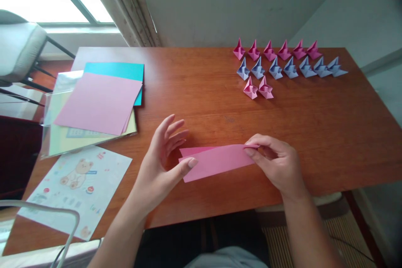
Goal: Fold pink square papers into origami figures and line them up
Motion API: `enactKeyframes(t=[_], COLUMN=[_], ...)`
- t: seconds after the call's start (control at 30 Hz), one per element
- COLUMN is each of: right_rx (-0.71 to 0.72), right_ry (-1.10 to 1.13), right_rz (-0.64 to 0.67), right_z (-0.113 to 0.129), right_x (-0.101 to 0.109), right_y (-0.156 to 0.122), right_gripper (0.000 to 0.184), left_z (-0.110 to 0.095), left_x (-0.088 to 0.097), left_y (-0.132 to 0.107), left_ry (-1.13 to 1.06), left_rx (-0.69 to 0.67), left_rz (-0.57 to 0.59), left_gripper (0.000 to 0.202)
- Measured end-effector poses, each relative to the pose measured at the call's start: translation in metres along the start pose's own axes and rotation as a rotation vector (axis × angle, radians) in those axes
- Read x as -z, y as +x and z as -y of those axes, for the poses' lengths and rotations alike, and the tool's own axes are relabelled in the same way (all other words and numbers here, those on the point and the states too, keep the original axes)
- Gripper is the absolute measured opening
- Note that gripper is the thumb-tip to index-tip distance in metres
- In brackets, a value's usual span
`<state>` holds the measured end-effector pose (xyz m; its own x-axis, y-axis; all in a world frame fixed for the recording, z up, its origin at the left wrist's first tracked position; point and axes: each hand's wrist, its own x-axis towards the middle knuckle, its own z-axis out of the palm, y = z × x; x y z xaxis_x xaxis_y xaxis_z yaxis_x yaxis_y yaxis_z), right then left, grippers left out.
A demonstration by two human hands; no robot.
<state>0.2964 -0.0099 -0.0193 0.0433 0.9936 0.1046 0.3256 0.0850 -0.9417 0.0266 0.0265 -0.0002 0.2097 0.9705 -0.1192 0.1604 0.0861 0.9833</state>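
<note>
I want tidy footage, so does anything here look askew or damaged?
Nothing damaged. Only the paper stack on the left lies fanned and crooked; the folded figures stand in neat rows; the pink strip looks untorn.

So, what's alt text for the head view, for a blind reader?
A person's right hand pinches one end of a folded pink paper strip on a reddish-brown wooden table; the left hand rests its thumb on the other end. Pink and lilac folded paper figures stand in rows far right; coloured sheets lie left.
</note>
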Motion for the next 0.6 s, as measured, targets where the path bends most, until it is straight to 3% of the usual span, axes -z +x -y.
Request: enactKeyframes(t=[0.07, 0.2, 0.33, 0.47, 0.6], right_rx=[0.012, 0.014, -0.008, -0.063, -0.114], right_ry=[0.054, 0.078, 0.048, 0.018, -0.019], right_rz=[-0.021, -0.069, -0.084, -0.125, -0.179], right_z=[0.002, 0.007, 0.011, 0.015, 0.016], right_x=[-0.002, -0.005, -0.007, -0.009, -0.012], right_y=[0.0, 0.002, 0.002, 0.0, -0.001], right_gripper=[0.009, 0.01, 0.007, 0.001, 0.007], left_z=[-0.004, -0.015, -0.014, -0.007, -0.004], left_x=[0.002, 0.0, -0.005, -0.008, -0.006], left_y=[0.001, 0.0, 0.0, 0.001, 0.0], left_ry=[-0.061, -0.123, -0.08, -0.048, -0.025], left_rx=[0.061, 0.169, 0.202, 0.154, 0.152], left_rz=[0.038, 0.084, -0.014, -0.113, -0.157], left_gripper=[0.08, 0.047, 0.025, 0.02, 0.02])
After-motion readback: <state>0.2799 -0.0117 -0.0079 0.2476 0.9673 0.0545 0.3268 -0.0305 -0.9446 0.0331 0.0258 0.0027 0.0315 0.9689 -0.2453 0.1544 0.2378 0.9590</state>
